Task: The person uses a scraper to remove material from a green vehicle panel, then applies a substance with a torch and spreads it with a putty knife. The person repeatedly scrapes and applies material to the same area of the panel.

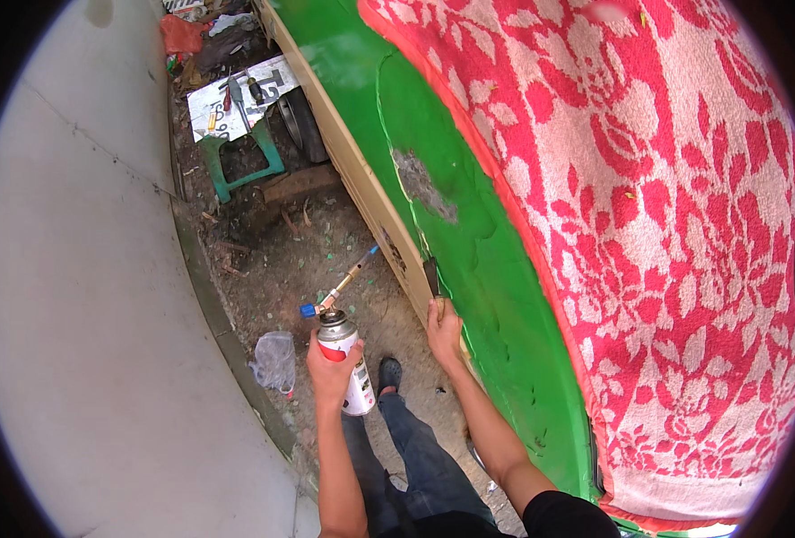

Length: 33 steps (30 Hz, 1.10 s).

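Observation:
My left hand (330, 369) is wrapped round a blowtorch (347, 359), a white and red gas can with a brass nozzle and a blue knob. A blue flame shows at the nozzle's tip, which points up and right toward the tan edge strip (361, 184). In my right hand (446, 328) is a scraper (431, 276), its dark blade against the border of the tan strip and the green painted panel (496, 314). The green paint is wrinkled and lifted along this border. Farther up, a bare grey patch (424, 186) shows through the paint.
A red and white floral blanket (648, 251) covers the panel's right side. At the left rises a pale wall (83, 287). Beyond my hands, a green stool (245, 160) bears a white board (209, 103) with several hand tools. A clear plastic bag (274, 360) lies on the dirt ground.

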Available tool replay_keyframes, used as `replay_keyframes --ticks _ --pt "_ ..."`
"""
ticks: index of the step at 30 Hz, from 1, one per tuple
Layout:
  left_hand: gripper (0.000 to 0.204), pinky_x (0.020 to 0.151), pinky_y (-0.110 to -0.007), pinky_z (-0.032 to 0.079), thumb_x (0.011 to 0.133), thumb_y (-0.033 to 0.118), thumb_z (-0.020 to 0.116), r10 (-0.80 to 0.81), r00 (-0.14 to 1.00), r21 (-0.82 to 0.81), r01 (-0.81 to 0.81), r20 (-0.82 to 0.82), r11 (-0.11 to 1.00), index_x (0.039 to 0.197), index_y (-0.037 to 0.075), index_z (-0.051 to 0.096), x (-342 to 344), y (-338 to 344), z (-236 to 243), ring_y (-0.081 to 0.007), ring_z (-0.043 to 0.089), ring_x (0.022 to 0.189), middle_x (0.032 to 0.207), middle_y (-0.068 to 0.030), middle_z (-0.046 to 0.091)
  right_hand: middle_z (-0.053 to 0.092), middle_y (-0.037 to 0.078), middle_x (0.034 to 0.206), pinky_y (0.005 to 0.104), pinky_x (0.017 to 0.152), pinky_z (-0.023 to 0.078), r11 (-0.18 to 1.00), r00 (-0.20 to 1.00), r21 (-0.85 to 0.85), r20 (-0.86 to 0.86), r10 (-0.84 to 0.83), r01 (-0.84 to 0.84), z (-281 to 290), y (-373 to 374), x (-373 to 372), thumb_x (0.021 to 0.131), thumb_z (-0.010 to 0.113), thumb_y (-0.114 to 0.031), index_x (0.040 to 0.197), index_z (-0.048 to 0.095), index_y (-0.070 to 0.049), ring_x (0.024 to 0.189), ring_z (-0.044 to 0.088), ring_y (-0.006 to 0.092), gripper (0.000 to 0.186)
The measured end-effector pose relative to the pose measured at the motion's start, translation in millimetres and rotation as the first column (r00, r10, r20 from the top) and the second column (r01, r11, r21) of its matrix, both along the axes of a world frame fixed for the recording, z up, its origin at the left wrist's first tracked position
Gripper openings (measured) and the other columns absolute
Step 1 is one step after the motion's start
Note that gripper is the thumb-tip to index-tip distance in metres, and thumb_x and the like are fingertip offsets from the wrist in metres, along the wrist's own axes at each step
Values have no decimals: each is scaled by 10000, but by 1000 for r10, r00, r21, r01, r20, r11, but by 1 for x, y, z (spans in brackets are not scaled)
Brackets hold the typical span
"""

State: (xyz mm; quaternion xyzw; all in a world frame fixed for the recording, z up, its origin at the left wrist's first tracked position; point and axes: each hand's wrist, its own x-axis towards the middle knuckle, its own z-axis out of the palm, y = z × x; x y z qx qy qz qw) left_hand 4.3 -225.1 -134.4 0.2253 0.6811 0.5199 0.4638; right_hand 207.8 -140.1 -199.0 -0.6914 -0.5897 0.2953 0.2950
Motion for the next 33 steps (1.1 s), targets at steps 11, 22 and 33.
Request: replay_keyframes --ticks 11,22,33 --pt "422 734 -325 534 750 107 836 -25 1000 7 25 -17 1000 1077 23 582 -3 -3 -8 -154 657 806 922 -88 691 546 242 658 465 588 439 987 983 16 -89 -159 161 -14 -13 -23 1015 564 -228 913 585 82 568 533 358 327" --pt "421 732 -323 533 756 96 824 -34 999 -23 35 11 999 1087 20 575 -10 -10 -17 -153 656 804 925 -82 688 492 191 599 424 548 430 979 980 65 -60 -188 192 -37 -6 -39 1024 561 -229 842 569 54 532 494 259 337" --pt "437 742 -322 534 752 100 840 -24 996 -48 28 81 998 1090 24 574 -6 -17 -17 -155 660 816 939 -84 695 519 144 628 402 553 431 940 978 306 -186 -99 153 28 92 -88 1008 589 -179 863 582 47 557 473 213 269"
